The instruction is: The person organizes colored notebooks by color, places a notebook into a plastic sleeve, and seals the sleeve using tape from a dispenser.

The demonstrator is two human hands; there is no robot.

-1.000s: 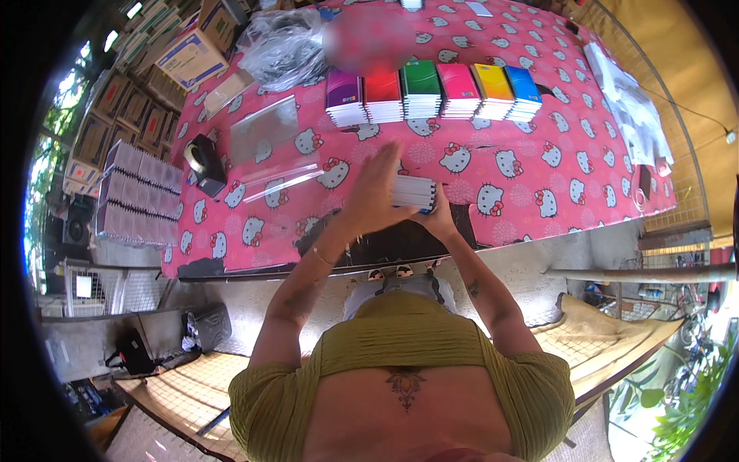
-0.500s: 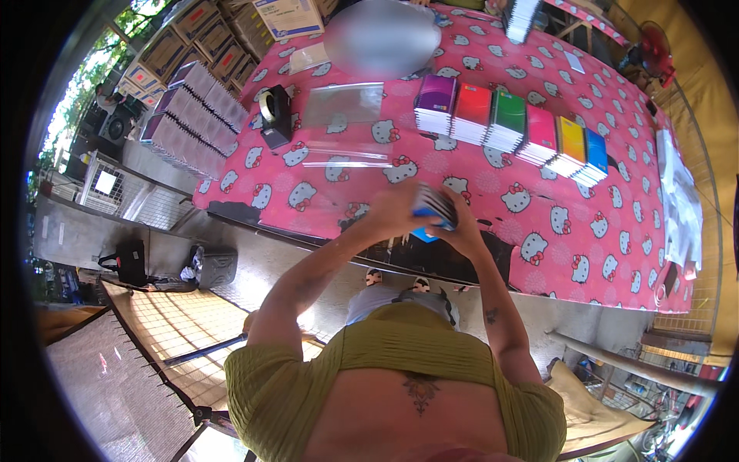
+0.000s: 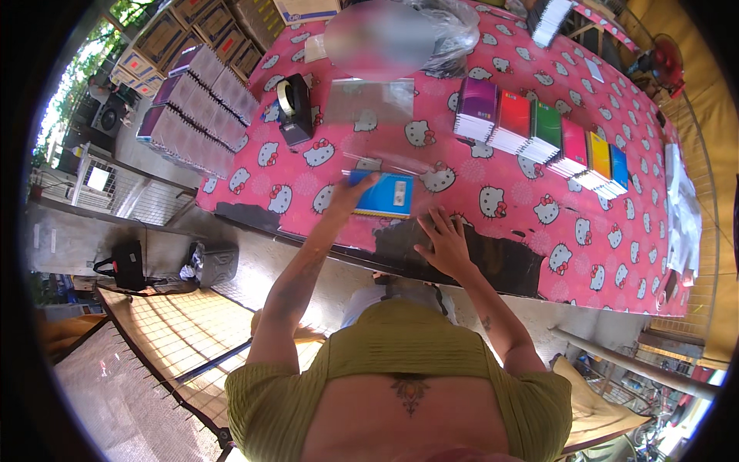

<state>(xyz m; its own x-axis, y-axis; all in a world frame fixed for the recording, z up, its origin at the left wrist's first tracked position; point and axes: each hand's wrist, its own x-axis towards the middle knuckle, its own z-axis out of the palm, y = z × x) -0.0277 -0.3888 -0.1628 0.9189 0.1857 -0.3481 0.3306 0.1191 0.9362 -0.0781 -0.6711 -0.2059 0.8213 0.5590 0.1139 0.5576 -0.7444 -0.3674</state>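
Note:
A blue notebook [image 3: 379, 199] lies near the table's front edge, its cover facing up; whether others lie under it is hard to tell. My left hand [image 3: 356, 190] grips its left side, thumb over the cover. To the right, my right hand [image 3: 446, 242] rests with fingers spread on the worn dark patch of the table, apart from the notebook. Just beyond the notebook are narrow clear plastic strips or sleeves [image 3: 369, 162]. Farther back lies a stack of clear plastic sheets [image 3: 369, 102].
A black tape dispenser [image 3: 295, 115] stands left of the sheets. Stacks of colored notebooks [image 3: 531, 127] form a row at right. Spiral-bound notebooks [image 3: 192, 115] are piled at the left, before cardboard boxes [image 3: 165, 38]. Clear plastic bags [image 3: 450, 38] lie at the back.
Both hands held the blue notebooks together above the table edge. Now the left hand has brought a notebook down leftward onto the table, and the right hand has let go and spread out.

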